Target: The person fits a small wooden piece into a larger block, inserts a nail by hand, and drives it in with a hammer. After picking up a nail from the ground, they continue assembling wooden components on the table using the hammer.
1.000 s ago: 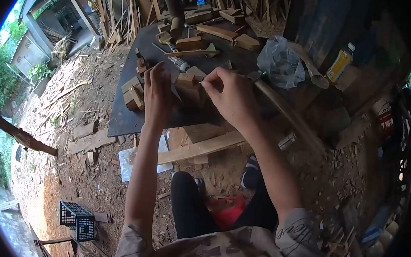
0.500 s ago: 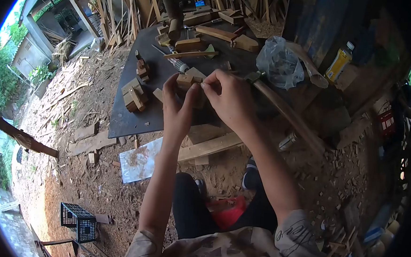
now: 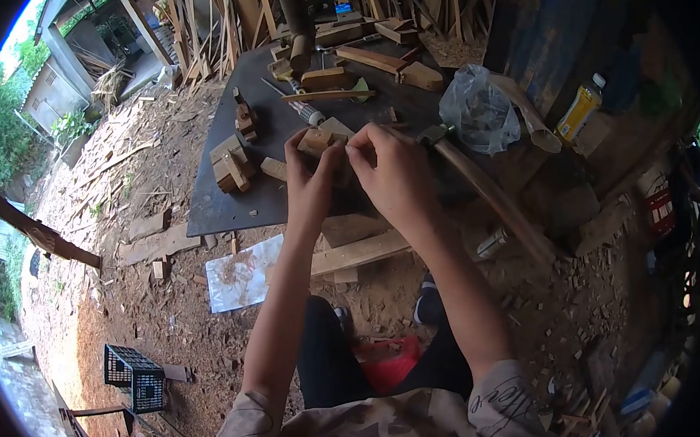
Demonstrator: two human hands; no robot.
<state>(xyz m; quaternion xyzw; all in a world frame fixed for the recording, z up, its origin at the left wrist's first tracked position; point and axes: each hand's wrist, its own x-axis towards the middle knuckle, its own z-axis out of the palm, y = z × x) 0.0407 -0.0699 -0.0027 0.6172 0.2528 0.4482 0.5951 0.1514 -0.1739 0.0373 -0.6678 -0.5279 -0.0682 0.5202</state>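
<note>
Dark table, tilted in view, strewn with offcuts. Ground below littered with chips; plank under near edge; paper sheet left of it; black crate far down-left. Curved handle running from table's right edge down-right. Clear bag at right rear, bottle beyond. Joined block at left, well apart from hands; small piece just beside left wrist. Left hand, fingers up, grasping wood block from below and left. Right hand closing on same block from right, fingertips pinching its top edge; anything held in pinch cannot tell. Block between both hands at table's middle, long axis roughly left-right; both hands touching, neither nearer.
</note>
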